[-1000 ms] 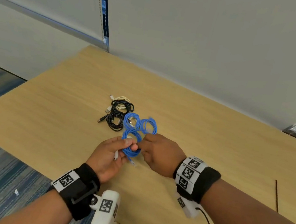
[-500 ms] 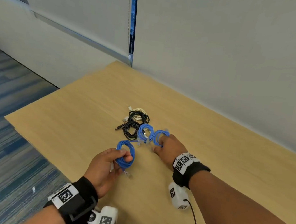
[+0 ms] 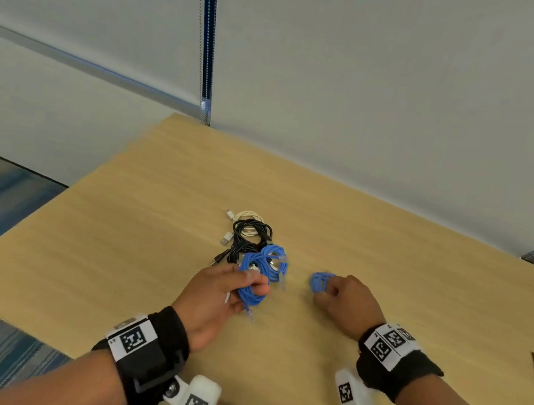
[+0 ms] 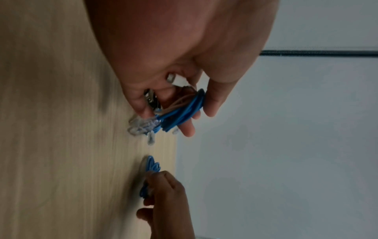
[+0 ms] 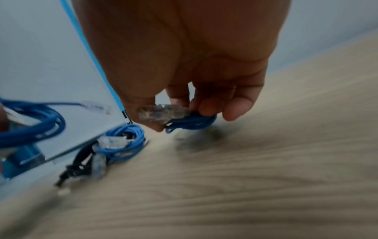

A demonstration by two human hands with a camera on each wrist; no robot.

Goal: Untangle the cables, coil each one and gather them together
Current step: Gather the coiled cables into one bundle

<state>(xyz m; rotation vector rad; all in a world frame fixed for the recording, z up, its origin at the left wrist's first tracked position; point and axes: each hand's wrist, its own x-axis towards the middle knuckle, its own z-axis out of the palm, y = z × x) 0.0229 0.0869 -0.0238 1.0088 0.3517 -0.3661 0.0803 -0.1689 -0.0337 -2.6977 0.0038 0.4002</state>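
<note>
- The left hand [image 3: 218,292] grips a coiled blue network cable [image 3: 248,293], thumb on one side of the loops and fingers curled round the other; the coil stands out beyond the fingertips toward the far edge of the table [image 3: 116,250], lifted off the wood.
- In the left wrist view the same coil [image 4: 184,113] sits pinched between thumb and fingers [image 4: 189,131], with a clear plug [image 4: 141,126] hanging below it.
- The right hand [image 3: 345,302] holds a smaller blue coil [image 3: 319,282] by its near side; the loops poke out past the knuckles toward the left hand.
- The right wrist view shows that coil [image 5: 190,123] tucked under the curled fingers [image 5: 235,108], low over the table, with its clear plug [image 5: 161,114] lying across the thumb; whether the coil touches the wood cannot be told.
- A third blue coil [image 3: 273,259] lies on the table just beyond the left hand's coil, near the table's middle; the two overlap in the head view, so contact cannot be judged.
- Black cables [image 3: 249,235], coiled, lie touching that third coil on its far left side, and a white cable [image 3: 248,217] coil lies just behind them.
- The right hand's coil is apart from this group, to its right.
</note>
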